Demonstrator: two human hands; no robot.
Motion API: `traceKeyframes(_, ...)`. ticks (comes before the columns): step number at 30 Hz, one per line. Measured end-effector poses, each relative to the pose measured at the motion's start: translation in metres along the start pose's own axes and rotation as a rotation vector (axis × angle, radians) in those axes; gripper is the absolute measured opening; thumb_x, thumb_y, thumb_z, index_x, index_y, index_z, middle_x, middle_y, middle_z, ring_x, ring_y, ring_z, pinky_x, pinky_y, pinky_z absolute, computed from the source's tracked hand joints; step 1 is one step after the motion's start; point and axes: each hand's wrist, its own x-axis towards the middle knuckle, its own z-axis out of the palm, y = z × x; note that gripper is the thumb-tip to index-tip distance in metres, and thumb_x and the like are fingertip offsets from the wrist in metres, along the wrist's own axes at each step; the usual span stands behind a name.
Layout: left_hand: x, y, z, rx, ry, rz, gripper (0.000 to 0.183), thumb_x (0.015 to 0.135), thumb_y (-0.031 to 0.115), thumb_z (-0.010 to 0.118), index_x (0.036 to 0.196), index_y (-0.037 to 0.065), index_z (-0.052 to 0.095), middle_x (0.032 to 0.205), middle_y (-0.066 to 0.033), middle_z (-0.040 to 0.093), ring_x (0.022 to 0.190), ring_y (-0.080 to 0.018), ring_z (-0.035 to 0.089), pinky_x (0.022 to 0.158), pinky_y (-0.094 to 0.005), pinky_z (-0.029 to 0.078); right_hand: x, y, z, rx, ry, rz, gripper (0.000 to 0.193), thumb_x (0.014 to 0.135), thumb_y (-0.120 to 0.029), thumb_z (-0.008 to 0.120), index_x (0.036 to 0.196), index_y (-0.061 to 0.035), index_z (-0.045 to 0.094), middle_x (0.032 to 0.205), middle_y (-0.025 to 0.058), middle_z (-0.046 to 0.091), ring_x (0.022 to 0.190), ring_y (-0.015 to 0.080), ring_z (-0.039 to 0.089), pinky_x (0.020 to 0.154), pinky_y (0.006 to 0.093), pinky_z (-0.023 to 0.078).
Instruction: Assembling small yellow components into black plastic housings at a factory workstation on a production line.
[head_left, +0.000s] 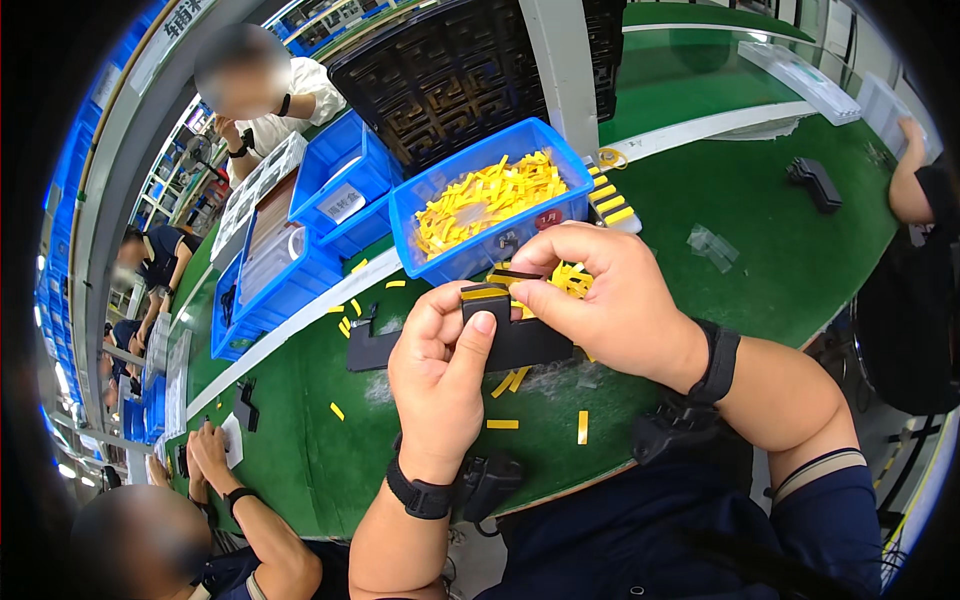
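My left hand point(438, 385) grips a black step-shaped plastic part point(530, 348), its thumb pressed on the upright end. A yellow band point(484, 293) shows across the top of that end. Just above it, thumb and forefinger of my right hand point(625, 305) are closed on a thin dark strip point(516, 275) with some yellow at its edge. Whether the strip touches the part I cannot tell. Behind my hands, a blue bin point(404, 232) holds a heap of small yellow strips point(490, 205). More yellow strips are partly hidden behind my right hand.
Loose yellow strips point(503, 425) and another black part point(370, 352) lie on the green table point(310, 455). Several blue bins point(345, 170) stand at the back left. A black part point(815, 184) and clear plastic pieces point(712, 245) lie right. Co-workers' hands point(207, 455) are at the left.
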Motion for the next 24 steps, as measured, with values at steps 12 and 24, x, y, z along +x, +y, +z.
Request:
traceKeyframes(12, 0.000, -0.001, -0.003, 0.146, 0.112, 0.000, 0.020, 0.088, 0.003, 0.054, 0.107, -0.004, 0.051, 0.093, -0.0101, 0.066, 0.084, -0.0098, 0.061, 0.075, -0.0221, 0.047, 0.005, 0.002, -0.003, -0.449, 0.181, -0.472, 0.016, 0.068, 0.000, 0.066, 0.082, -0.0020, 0.061, 0.073, 0.0090, 0.060, 0.070, 0.0256, 0.058, 0.066, 0.0342, 0.047)
traceKeyframes(24, -0.006, -0.006, 0.003, 0.442, 0.131, 0.086, 0.020, 0.086, 0.005, 0.057, 0.104, -0.002, 0.053, 0.086, -0.0059, 0.066, 0.076, -0.0054, 0.058, 0.066, -0.0193, 0.046, 0.004, 0.010, 0.001, -0.414, 0.011, -0.577, 0.010, 0.068, -0.007, 0.064, 0.067, -0.0048, 0.054, 0.066, 0.0090, 0.053, 0.067, 0.0273, 0.053, 0.063, 0.0371, 0.042)
